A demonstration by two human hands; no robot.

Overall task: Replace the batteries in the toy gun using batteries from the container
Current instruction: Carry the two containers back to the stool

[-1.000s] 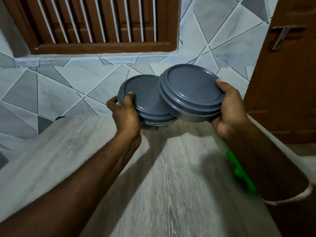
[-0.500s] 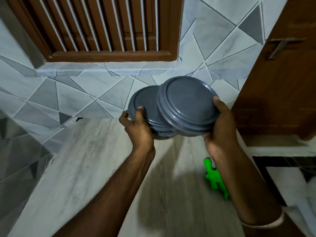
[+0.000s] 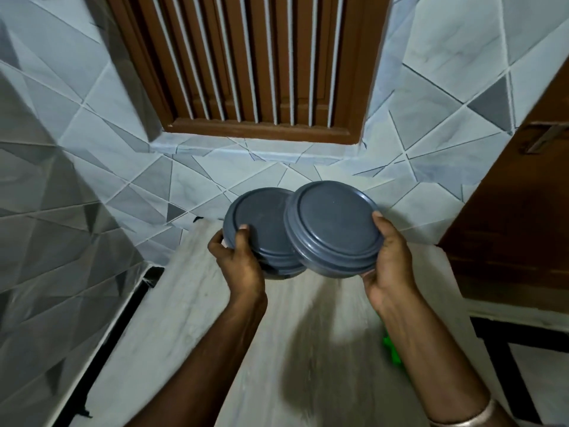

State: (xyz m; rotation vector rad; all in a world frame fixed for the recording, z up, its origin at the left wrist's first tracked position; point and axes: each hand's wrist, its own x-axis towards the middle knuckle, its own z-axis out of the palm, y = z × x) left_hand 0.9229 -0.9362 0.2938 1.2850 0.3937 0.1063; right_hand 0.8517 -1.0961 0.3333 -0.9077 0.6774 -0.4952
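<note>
I hold two round grey lidded containers above the pale wood-grain table (image 3: 197, 334). My left hand (image 3: 240, 260) grips the left container (image 3: 261, 223) by its near rim. My right hand (image 3: 388, 260) grips the right container (image 3: 332, 226), which is tilted and overlaps the left one in front. Both lids are on, so the contents are hidden. The green toy gun (image 3: 390, 349) lies on the table under my right forearm, mostly covered by it.
A tiled wall (image 3: 123, 180) with a brown slatted window (image 3: 258, 63) stands behind the table. A brown wooden door (image 3: 517, 229) is at the right. A dark gap runs along the table's left edge, beside another tiled wall.
The view has tilted and pulled back, so the containers and hands sit lower in frame. Both hands keep their grip. The toy gun is now more hidden under my right forearm.
</note>
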